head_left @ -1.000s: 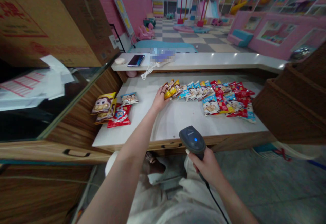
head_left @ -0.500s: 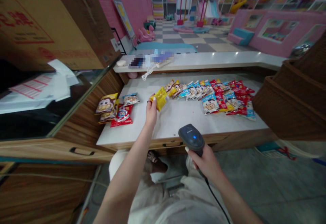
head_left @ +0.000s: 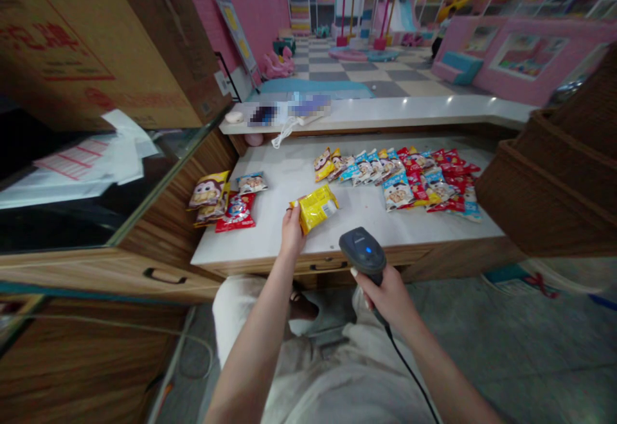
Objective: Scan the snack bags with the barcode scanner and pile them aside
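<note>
My left hand point(head_left: 292, 234) pinches a yellow snack packet point(head_left: 315, 209) by its corner, just above the near part of a white counter point(head_left: 277, 173). My right hand point(head_left: 389, 299) grips a black handheld barcode scanner point(head_left: 361, 250) with a glowing blue light and a black cable. The scanner's head points up and left, close to the yellow packet but apart from it. Several colourful snack packets point(head_left: 395, 180) lie in overlapping rows to the right. A small pile of packets point(head_left: 222, 202) lies to the left, out of reach of neither hand's touch.
A higher white ledge point(head_left: 409, 110) behind the counter holds pixelated items and a white cord. Cardboard boxes point(head_left: 106, 51) and a glass case with papers point(head_left: 87, 167) stand left, a wicker shelf point(head_left: 544, 199) right. A person point(head_left: 439, 37) stands far off in a pink play area.
My left hand has carried the yellow packet away from the left end of the row, lower and toward the scanner. The packet now lies flatter in my fingers. The right hand has barely moved.
</note>
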`<control>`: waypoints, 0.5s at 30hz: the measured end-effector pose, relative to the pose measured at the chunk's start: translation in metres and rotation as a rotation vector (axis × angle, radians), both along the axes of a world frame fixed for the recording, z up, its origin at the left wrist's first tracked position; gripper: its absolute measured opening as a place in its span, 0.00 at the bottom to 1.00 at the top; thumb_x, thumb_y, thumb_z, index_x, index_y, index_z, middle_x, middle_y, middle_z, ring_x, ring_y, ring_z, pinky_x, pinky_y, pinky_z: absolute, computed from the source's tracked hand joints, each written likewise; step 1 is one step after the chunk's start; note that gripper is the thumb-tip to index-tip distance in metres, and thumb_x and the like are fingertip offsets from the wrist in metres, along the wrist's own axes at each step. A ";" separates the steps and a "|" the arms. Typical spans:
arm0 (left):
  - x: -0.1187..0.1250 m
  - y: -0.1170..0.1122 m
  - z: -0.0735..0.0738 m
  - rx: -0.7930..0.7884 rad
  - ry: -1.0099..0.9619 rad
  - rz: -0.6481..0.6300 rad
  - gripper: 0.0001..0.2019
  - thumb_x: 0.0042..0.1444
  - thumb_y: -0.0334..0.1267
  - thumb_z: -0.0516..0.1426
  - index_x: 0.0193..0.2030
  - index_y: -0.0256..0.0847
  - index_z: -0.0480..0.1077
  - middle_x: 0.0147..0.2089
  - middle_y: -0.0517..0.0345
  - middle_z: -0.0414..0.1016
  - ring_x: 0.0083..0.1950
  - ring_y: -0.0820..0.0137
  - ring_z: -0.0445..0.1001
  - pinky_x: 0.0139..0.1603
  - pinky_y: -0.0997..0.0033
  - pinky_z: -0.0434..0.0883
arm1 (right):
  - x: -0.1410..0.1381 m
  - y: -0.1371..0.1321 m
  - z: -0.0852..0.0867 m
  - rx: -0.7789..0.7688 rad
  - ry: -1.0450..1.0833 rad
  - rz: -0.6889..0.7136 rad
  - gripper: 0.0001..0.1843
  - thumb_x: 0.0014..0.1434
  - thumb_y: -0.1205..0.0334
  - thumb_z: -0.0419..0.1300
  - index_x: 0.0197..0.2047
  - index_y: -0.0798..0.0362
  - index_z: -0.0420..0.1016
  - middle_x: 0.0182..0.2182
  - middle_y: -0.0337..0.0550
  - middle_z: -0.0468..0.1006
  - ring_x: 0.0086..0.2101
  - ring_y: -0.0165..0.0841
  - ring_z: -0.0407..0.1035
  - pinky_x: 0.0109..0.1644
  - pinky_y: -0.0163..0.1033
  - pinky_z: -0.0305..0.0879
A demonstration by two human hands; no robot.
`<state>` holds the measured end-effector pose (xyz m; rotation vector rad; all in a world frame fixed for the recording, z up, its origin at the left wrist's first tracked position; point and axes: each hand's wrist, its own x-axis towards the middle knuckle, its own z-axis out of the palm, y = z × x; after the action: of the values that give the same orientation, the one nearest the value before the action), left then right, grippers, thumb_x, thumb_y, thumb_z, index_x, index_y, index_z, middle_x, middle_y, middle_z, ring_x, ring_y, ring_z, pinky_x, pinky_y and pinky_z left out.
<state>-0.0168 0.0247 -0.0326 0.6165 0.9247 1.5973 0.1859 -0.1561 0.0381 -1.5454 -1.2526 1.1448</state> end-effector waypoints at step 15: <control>0.003 -0.001 0.002 0.001 -0.004 0.009 0.27 0.52 0.62 0.74 0.46 0.43 0.79 0.48 0.46 0.89 0.62 0.53 0.86 0.61 0.57 0.82 | -0.002 0.002 0.003 0.018 -0.049 0.048 0.19 0.58 0.43 0.66 0.24 0.44 0.68 0.10 0.34 0.69 0.13 0.34 0.67 0.22 0.37 0.65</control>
<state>-0.0137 0.0235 -0.0309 0.6103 0.9248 1.6061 0.1839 -0.1539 0.0412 -1.5460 -1.3356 1.1291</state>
